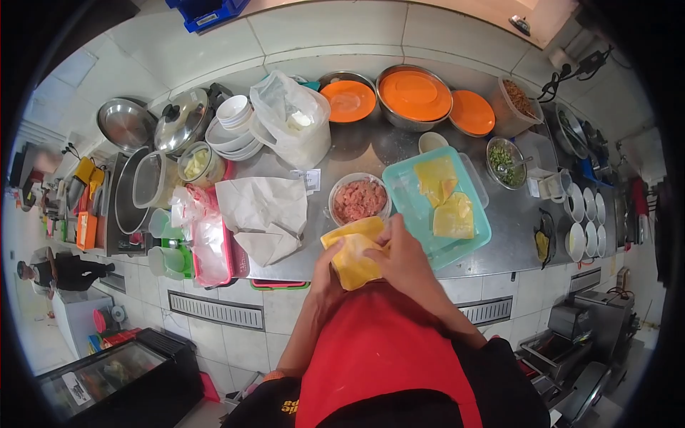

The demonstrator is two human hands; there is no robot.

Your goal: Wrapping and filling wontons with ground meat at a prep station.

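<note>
Thin yellow dough wrappers (356,257) are held in front of the red apron, over the table's near edge. My left hand (329,270) grips their left side, thumb on top. On their right side, the fingers of my right hand (398,251) pinch the sheet. Just beyond them stands a white bowl of raw minced meat (358,199). To its right, a turquoise plastic tray (406,214) bears more yellow wrappers (454,215), some folded or overlapping. Whether a single sheet or several lie in my hands I cannot tell.
White paper (265,219) lies left of the meat bowl. Behind it stands an open plastic bag of white powder (291,123). Orange lids (415,96) cover metal bowls at the wall. Chopped greens (505,160) fill a bowl at right. A person (64,273) stands far left.
</note>
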